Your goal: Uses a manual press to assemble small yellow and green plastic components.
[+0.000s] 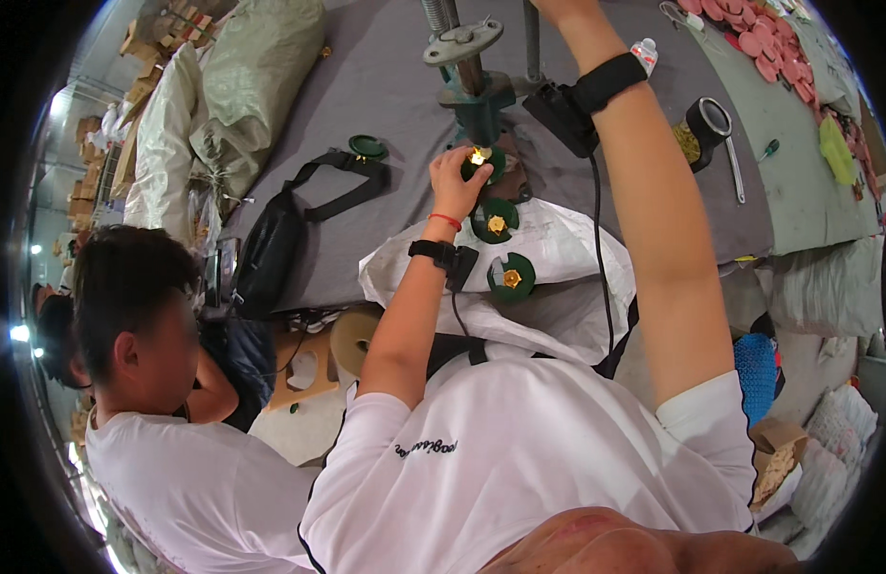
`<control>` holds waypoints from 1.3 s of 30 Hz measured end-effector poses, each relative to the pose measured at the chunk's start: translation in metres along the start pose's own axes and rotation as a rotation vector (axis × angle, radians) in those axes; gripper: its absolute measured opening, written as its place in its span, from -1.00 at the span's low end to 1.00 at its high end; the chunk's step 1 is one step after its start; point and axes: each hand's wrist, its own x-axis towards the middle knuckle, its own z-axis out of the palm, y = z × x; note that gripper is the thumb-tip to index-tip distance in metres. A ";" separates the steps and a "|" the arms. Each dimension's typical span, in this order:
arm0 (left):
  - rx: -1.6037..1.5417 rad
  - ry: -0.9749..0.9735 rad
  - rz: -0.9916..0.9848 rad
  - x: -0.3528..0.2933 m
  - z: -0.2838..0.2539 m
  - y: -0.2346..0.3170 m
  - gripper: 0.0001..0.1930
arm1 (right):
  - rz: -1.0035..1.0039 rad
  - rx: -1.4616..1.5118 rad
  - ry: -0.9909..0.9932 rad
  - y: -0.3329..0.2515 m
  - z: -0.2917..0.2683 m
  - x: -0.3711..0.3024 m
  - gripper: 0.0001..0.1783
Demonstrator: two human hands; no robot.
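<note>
My left hand (454,182) pinches a round dark green piece with a gold star-shaped fitting (478,157) under the head of a green bench press (479,110). Its thumb and fingers are at the edge of the piece. My right arm reaches up past the press, and only part of my right hand (564,8) shows at the top edge; its fingers are out of the picture. Two more green discs lie on a white woven sack near me, the upper disc (485,230) and the lower disc (526,285), each bearing a gold fitting.
A black waist bag (269,251) and another green disc (368,145) lie to the left on the grey cloth (366,57). At the right are a black mug-like container (708,139) and a wrench (736,174). Another person (175,450) sits at the left. A cable hangs beside my right arm.
</note>
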 end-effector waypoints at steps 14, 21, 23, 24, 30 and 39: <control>0.017 -0.039 0.036 0.002 0.007 0.000 -0.61 | 0.067 -0.035 -0.096 0.004 -0.029 -0.013 -0.69; -0.154 0.034 0.108 -0.003 0.015 -0.006 -0.56 | -0.236 -0.339 -0.188 0.031 -0.099 -0.267 -0.80; -0.179 0.043 0.110 -0.004 0.018 -0.005 -0.56 | -0.161 -0.440 -0.160 0.047 -0.095 -0.289 -0.85; -0.187 0.049 0.107 -0.002 0.015 -0.005 -0.55 | -0.232 -0.478 -0.165 0.048 -0.092 -0.281 -0.86; -0.122 0.055 0.162 -0.004 0.013 -0.016 -0.53 | -0.327 -0.519 -0.151 0.007 -0.088 -0.246 -0.85; 0.002 -0.075 0.082 0.006 0.014 -0.009 -0.52 | -0.182 0.267 0.080 -0.005 -0.001 -0.029 -0.69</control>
